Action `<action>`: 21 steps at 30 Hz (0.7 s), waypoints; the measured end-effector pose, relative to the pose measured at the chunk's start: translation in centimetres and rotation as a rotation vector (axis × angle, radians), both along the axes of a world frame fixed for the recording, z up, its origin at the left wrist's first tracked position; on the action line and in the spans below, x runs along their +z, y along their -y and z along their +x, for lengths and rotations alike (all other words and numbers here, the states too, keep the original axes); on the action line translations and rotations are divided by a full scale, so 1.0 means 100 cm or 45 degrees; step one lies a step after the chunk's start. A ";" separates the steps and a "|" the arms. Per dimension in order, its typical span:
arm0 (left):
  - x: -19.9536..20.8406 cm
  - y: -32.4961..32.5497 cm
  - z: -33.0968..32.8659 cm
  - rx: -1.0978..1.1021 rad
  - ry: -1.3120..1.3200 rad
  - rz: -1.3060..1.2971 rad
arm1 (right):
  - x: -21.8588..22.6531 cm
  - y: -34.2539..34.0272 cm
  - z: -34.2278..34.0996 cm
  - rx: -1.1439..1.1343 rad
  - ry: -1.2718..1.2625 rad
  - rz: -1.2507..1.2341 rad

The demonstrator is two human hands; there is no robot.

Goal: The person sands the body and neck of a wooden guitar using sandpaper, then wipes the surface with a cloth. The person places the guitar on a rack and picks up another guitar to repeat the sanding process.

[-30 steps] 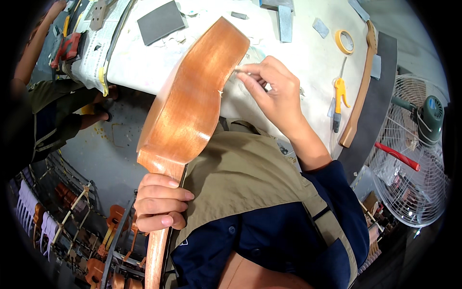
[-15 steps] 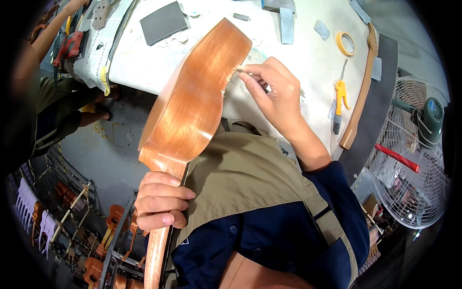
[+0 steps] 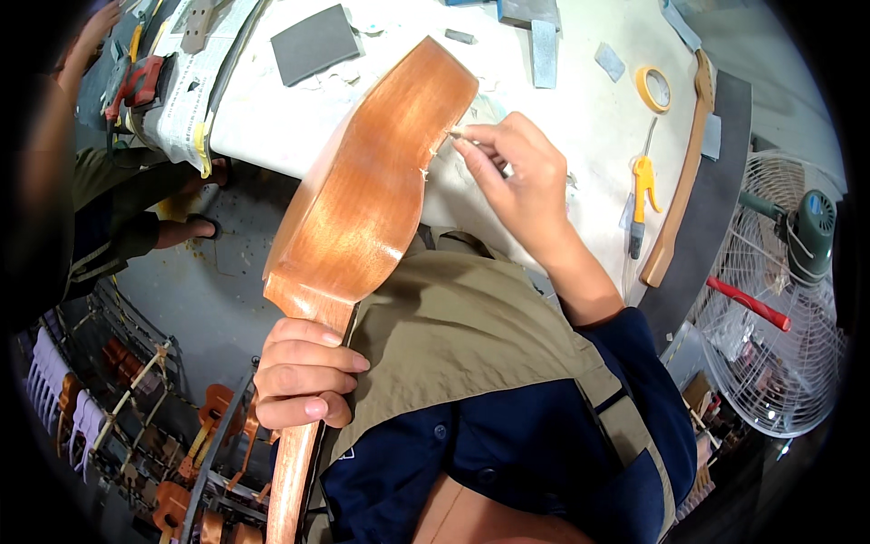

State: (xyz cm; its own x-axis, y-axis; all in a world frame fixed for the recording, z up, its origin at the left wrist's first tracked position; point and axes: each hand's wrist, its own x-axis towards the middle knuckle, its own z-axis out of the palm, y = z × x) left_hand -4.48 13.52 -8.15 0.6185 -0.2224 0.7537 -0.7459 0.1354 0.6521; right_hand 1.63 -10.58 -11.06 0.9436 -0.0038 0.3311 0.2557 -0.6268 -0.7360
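A glossy brown wooden ukulele (image 3: 362,199) is tilted on its side, its far end over the white workbench and its neck toward me. My left hand (image 3: 308,372) wraps round the neck just below the body. At the body's right edge, by the waist, my right hand (image 3: 517,163) pinches something small between thumb and fingertips; what it is I cannot make out. Pale shavings (image 3: 426,170) cling to the edge beside those fingertips.
On the workbench (image 3: 263,118) lie a dark flat pad (image 3: 314,45), a tape roll (image 3: 652,89), a yellow air blow gun (image 3: 642,186) and a wooden neck (image 3: 680,190). A caged fan (image 3: 770,363) stands right; another person's leg (image 3: 181,233) shows left, above racked ukuleles (image 3: 213,412).
The right hand has shifted slightly down along the ukulele's edge, still pinching. The left hand keeps its hold on the neck. At far left the other person's arm and foot have moved.
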 end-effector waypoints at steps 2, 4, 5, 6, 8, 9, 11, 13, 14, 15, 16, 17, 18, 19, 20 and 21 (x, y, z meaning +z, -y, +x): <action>-0.001 0.000 0.000 0.008 0.006 -0.009 | 0.002 -0.005 -0.004 0.010 0.146 -0.141; -0.001 0.002 -0.001 0.032 0.012 -0.025 | 0.003 -0.003 -0.002 0.046 -0.059 0.063; -0.001 0.003 -0.001 0.039 0.011 -0.037 | 0.004 0.000 -0.002 0.058 -0.165 0.162; -0.001 0.002 -0.001 0.033 0.015 -0.036 | 0.001 0.004 0.002 0.012 -0.119 0.099; -0.002 0.001 0.001 0.023 0.026 -0.030 | 0.001 0.000 0.000 0.024 0.047 -0.088; -0.002 0.000 0.001 0.026 0.019 -0.030 | 0.001 -0.002 -0.001 0.031 0.132 -0.180; -0.002 -0.001 0.001 0.028 0.003 -0.034 | 0.003 -0.002 -0.001 0.066 0.044 -0.078; 0.000 -0.001 0.001 0.028 0.015 -0.018 | 0.003 0.003 0.003 0.051 -0.089 0.026; 0.000 -0.001 0.002 0.027 0.022 -0.011 | 0.002 0.001 0.003 0.040 -0.008 -0.029; 0.000 -0.001 0.002 0.023 0.021 -0.011 | 0.002 -0.002 0.002 0.029 0.073 -0.085; -0.001 -0.001 0.002 0.019 0.021 -0.011 | 0.002 -0.004 0.001 0.019 0.154 -0.141; -0.001 -0.002 0.003 0.013 0.021 -0.010 | 0.002 -0.004 0.001 0.032 0.087 -0.056; 0.000 -0.001 0.003 0.022 0.017 -0.010 | 0.001 -0.003 0.000 0.045 0.020 0.028; 0.001 0.000 0.003 0.031 0.014 -0.010 | 0.001 -0.003 0.000 0.058 -0.047 0.112; 0.001 0.001 0.003 0.038 0.009 -0.013 | 0.001 0.002 0.003 0.044 -0.075 0.072; 0.001 0.001 0.003 0.033 0.008 -0.007 | 0.001 0.001 0.003 0.034 -0.003 -0.003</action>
State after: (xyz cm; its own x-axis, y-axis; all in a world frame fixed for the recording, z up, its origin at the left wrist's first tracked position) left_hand -4.16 13.44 -8.00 0.6195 -0.2019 0.7586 -0.7531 0.1197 0.6469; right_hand 1.93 -10.69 -10.94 0.9442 0.0223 0.3288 0.2706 -0.6218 -0.7349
